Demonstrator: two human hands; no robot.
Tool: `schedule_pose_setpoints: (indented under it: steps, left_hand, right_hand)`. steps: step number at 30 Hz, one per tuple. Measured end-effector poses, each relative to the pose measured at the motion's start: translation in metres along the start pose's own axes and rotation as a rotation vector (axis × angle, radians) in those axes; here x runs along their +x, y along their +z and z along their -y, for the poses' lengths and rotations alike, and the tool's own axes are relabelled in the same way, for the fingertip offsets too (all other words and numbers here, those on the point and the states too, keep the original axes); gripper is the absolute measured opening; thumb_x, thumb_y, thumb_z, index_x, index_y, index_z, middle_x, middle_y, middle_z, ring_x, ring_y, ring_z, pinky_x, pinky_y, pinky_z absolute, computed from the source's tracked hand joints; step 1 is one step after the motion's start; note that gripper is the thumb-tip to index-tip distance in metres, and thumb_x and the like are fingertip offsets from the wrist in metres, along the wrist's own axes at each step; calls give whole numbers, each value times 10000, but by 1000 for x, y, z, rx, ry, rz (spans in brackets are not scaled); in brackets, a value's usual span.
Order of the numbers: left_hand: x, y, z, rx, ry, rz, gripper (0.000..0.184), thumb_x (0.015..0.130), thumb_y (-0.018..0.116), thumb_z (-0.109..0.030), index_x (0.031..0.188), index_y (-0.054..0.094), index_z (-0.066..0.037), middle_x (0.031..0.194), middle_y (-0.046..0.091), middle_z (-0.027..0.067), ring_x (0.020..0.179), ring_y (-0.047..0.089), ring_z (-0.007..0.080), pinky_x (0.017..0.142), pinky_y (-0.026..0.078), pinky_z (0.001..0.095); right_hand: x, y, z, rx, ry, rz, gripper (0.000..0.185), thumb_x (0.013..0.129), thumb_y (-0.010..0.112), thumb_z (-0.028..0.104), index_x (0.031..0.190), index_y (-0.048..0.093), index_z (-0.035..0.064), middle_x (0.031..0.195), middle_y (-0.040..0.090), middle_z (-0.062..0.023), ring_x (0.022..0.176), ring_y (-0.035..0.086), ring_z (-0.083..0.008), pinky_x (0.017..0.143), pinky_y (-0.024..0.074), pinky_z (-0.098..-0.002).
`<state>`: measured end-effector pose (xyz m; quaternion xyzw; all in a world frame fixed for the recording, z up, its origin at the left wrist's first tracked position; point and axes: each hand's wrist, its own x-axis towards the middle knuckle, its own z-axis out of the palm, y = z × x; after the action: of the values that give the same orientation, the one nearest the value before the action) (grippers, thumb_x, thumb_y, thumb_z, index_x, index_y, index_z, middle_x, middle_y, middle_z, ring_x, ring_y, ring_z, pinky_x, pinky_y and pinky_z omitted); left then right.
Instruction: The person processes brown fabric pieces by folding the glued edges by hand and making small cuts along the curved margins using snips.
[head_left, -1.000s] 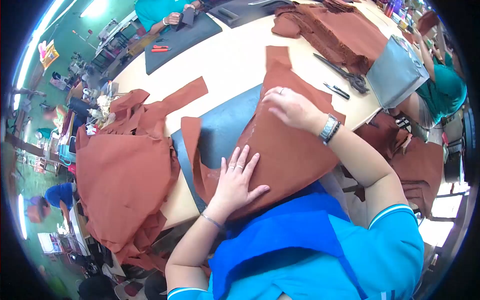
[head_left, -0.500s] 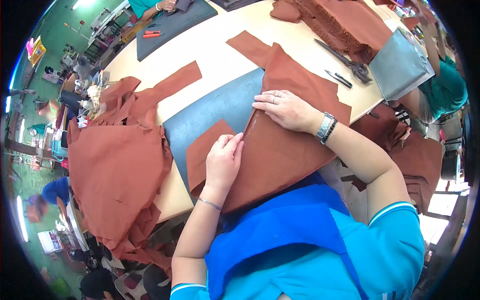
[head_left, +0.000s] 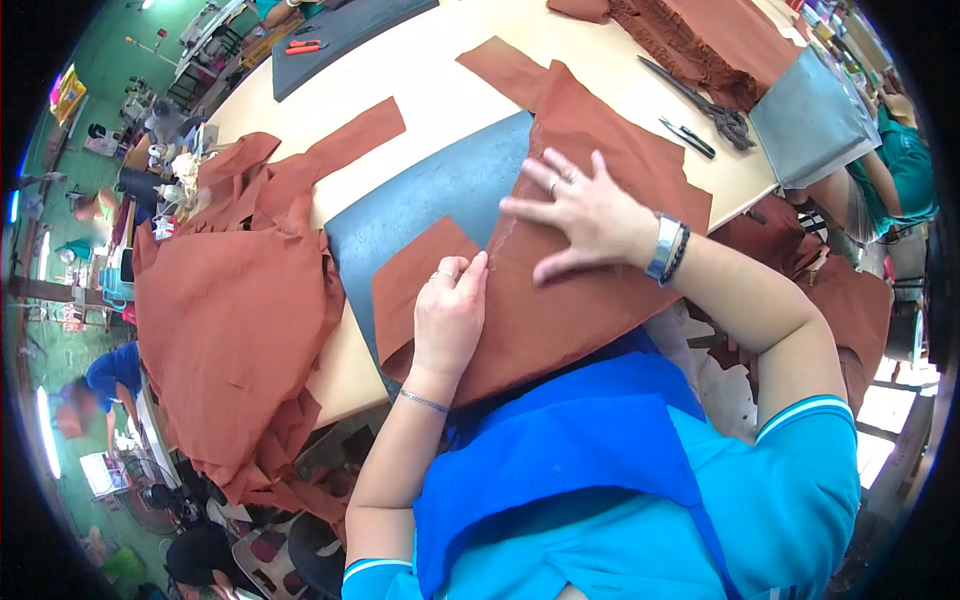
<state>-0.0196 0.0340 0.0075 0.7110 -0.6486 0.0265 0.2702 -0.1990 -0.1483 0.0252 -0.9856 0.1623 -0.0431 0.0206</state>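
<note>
A large rust-brown sheet (head_left: pixel 580 310), leather or cloth, lies partly over a dark cutting mat (head_left: pixel 420 190) at the table's near edge. At its left edge, my left hand (head_left: pixel 448 312) is closed, thumb and fingers pinching the material. My right hand (head_left: pixel 590 215) is spread over the sheet, fingers apart and slightly blurred, holding nothing; whether the palm touches the sheet I cannot tell. A pale, rough line runs along the sheet's edge between the hands. Left of my left hand, a flap of the same brown material (head_left: pixel 415 280) curls over the mat.
A heap of brown pieces (head_left: pixel 235 310) hangs over the table edge at left. Beyond my right hand lie large scissors (head_left: pixel 690 90), a slim dark tool (head_left: pixel 688 137) and a grey folder-like sheet (head_left: pixel 815 120). A red-handled cutter (head_left: pixel 303 47) rests on another dark mat (head_left: pixel 350 45). Co-workers are nearby.
My right hand has lifted off the sheet's edge and spread its fingers, shifting slightly right. My left hand keeps its pinch. The view has tilted a little.
</note>
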Motion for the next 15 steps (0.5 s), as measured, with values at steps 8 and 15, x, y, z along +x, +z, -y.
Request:
schedule_pose_setpoints:
  steps: [8,15]
  left_hand:
    - [1,-10,-4,87,5,46,174,913,671,-160,1063,739,-102,919,663,40,799,648,215,710,438,364]
    - [-29,-38,-2,97,-51,105,159,894,693,-171,1035,751,-126,908,688,15,827,652,186,730,406,350]
  right_hand:
    - [9,6,31,308,-211,-258,614,890,641,551,1254,606,58,1263,602,-156,1189,584,-317,1056,428,-421]
    - [-1,18,45,251,-204,-175,629,884,662,529,1334,587,97,1355,535,-164,1296,500,-329,1075,419,-494]
